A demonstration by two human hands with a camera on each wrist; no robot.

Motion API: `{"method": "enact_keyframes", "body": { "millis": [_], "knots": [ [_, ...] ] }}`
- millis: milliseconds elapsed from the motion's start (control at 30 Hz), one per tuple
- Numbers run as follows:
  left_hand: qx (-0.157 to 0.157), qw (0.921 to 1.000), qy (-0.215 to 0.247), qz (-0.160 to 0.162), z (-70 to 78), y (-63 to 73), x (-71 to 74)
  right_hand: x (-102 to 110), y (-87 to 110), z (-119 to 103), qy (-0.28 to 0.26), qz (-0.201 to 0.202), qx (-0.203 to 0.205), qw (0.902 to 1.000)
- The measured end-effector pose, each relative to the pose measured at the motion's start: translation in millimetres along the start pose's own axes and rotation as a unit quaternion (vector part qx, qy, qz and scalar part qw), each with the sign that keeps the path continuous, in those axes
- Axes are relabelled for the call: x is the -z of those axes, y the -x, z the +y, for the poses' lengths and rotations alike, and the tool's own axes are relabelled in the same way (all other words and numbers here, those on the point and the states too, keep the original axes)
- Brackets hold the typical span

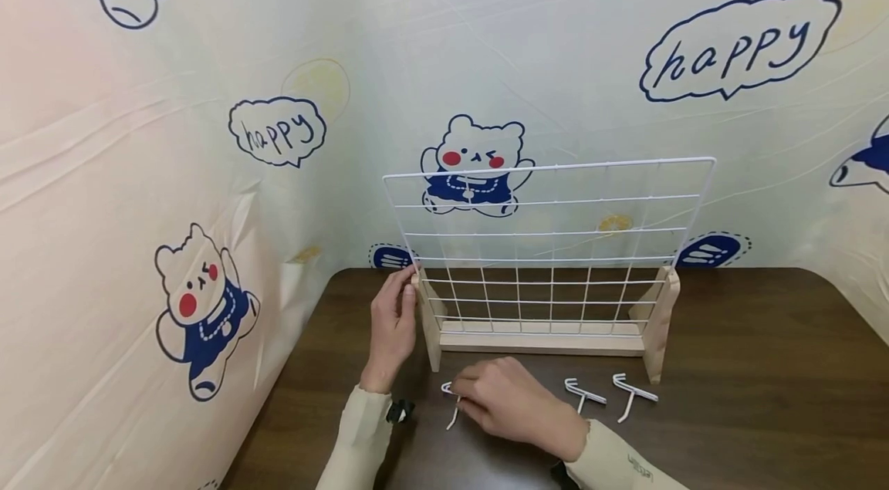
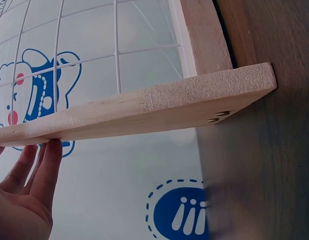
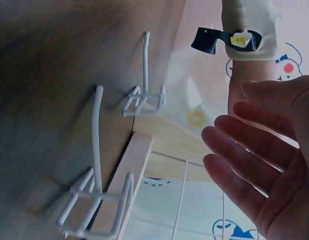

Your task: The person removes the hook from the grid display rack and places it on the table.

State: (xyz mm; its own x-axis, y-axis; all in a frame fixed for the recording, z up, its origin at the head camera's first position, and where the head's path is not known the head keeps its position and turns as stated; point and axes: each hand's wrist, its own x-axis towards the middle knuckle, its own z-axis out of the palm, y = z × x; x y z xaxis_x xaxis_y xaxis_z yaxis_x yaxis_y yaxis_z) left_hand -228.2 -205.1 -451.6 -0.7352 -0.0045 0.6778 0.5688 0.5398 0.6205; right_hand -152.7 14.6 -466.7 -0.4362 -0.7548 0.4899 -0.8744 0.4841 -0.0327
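Note:
A white wire grid point(image 1: 552, 282) stands in a pale wooden base with two upright side panels. My left hand point(image 1: 393, 320) is at the left side panel point(image 1: 428, 320), its fingertips touching the outer face point(image 2: 53, 142). In front of the base, my right hand point(image 1: 514, 405) hovers over the table with loosely bent fingers and nothing in them. It partly hides a white wire hook point(image 1: 453, 417) in the head view. Two more white hooks point(image 1: 586, 395) point(image 1: 633, 397) lie to its right. The right wrist view shows a near hook point(image 3: 97, 165) and a farther hook point(image 3: 145, 75).
The dark brown wooden table point(image 1: 757, 366) carries the stand and hooks. Behind it and at the left hangs a pale cloth point(image 1: 590, 112) printed with bears and words. A black strap point(image 1: 400, 411) is on my left wrist.

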Motion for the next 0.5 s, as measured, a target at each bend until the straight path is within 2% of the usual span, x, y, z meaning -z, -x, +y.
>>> {"method": "enact_keyframes", "body": {
  "millis": [200,333,500],
  "knots": [
    [-0.018,0.9997,-0.017,0.01,0.8,-1.2,-0.2,5,6.5,8,-0.011,0.024,-0.002,0.9996],
    [-0.031,0.9991,-0.025,0.016,0.3,-1.8,0.0,6,13.0,13,-0.001,0.023,-0.007,0.9997],
    [-0.031,0.9985,-0.033,0.031,0.1,0.5,1.8,8,21.8,19,0.001,0.023,-0.022,0.9995]
  ]
}}
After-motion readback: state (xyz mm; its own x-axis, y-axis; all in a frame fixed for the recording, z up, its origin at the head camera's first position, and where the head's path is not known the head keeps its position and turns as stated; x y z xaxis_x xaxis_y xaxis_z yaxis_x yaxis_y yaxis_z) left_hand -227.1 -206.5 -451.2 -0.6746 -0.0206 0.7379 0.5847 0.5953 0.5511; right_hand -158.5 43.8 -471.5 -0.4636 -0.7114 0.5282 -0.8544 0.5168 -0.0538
